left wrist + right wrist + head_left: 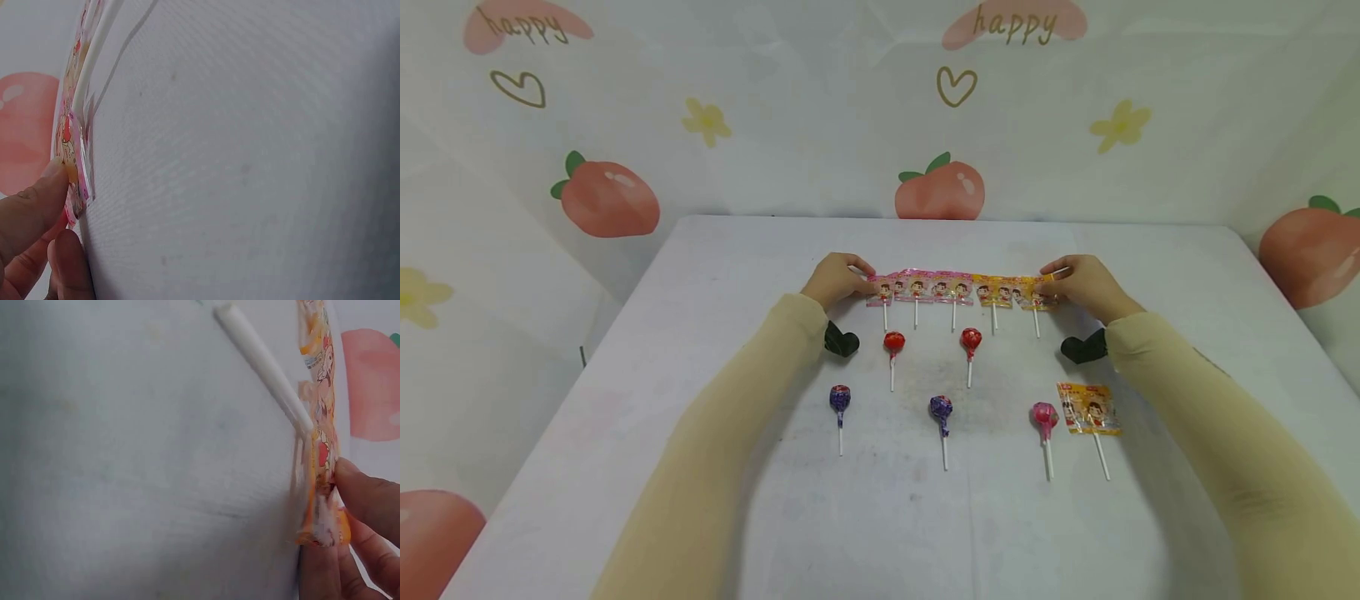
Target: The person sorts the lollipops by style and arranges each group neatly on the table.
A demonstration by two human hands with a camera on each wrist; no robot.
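Several flat lollipops in clear printed wrappers lie side by side in a row at the far part of the table, sticks toward me. At the left end my left hand [841, 282] pinches the pink-wrapped lollipop [70, 140] by its edge, thumb on top. My right hand [1086, 283] pinches the orange-wrapped lollipop [322, 450] at the right end, fingers under the wrapper. Between them, pink wrappers [917, 287] meet an orange wrapper [992, 292], their edges overlapping. Two red round lollipops, one on the left [894, 342] and one on the right [971, 340], lie just nearer.
Closer to me lie two purple lollipops [840, 398] [941, 408], a pink round lollipop [1045, 415] and a single orange-wrapped flat lollipop [1088, 410] beside it. Black wrist-camera straps [1082, 347] hang under the sleeves. A printed cloth [820, 108] stands behind the white table [887, 533].
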